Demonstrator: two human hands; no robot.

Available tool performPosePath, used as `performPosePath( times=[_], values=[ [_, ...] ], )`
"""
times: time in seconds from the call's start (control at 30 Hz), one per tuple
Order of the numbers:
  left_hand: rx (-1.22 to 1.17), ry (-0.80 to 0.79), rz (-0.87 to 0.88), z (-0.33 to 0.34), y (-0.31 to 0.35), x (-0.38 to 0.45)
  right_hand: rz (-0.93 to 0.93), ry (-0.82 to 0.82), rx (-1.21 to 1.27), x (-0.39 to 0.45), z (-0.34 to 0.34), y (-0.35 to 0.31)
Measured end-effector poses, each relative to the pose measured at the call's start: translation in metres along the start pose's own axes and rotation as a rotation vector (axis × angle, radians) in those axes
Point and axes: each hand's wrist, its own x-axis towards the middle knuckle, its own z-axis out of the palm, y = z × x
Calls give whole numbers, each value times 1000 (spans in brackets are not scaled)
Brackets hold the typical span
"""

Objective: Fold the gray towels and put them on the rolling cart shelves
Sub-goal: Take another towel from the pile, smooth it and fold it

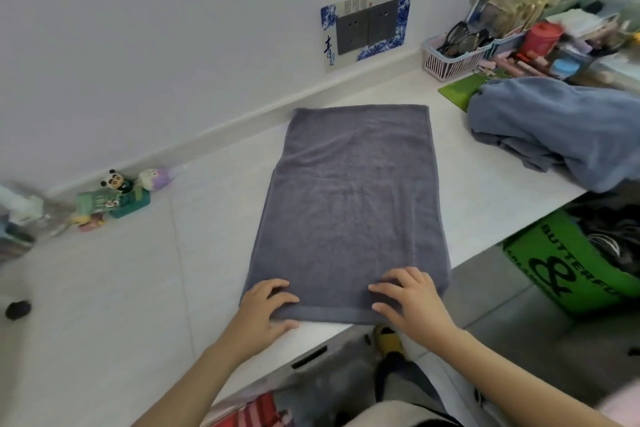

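The towel (pixel 349 211), soft, limp and light by its look, lies flat on the desk (pixel 145 274), best taken at its near corners, where the left hand (pixel 265 308) pinches one and the right hand (pixel 412 302) presses, fingers curled.

The white surface (pixel 173 253) runs along the wall and carries a gray towel (pixel 349 204) spread flat at its middle, the near edge just at the surface's front edge. A bundle of blue-gray cloth (pixel 561 128) lies to the right, beside a pink basket (pixel 450 62) and a green mat (pixel 457 90). Small figurines (pixel 117 194) and a dark little ball (pixel 18 309) sit to the left.
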Motion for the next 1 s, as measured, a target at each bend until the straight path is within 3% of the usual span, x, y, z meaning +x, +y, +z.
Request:
performPosePath(
  times=[0.17, 0.4, 0.63, 0.73, 0.83, 0.93, 1.0],
  values=[
    [-70, 91, -87, 5, 5, -6, 123, 18, 219, -16, 24, -22],
    [-6, 175, -155, 10, 13, 6, 176, 136, 190, -15, 37, -29],
    [30, 79, -170, 0, 18, 18, 203, 140, 224, -8, 37, -30],
    [76, -43, -169, -5, 22, 22, 224, 50, 217, -4, 30, -31],
    [-41, -160, -192, -16, 28, 22, 256, -89, 291, 3, 18, -29],
    [-211, -307, -239, -35, 40, 18, 265, -293, 436, 9, -11, -24],
    [-184, -439, -196, -46, 50, 19, 219, -446, 391, 13, -35, -21]
  ],
)
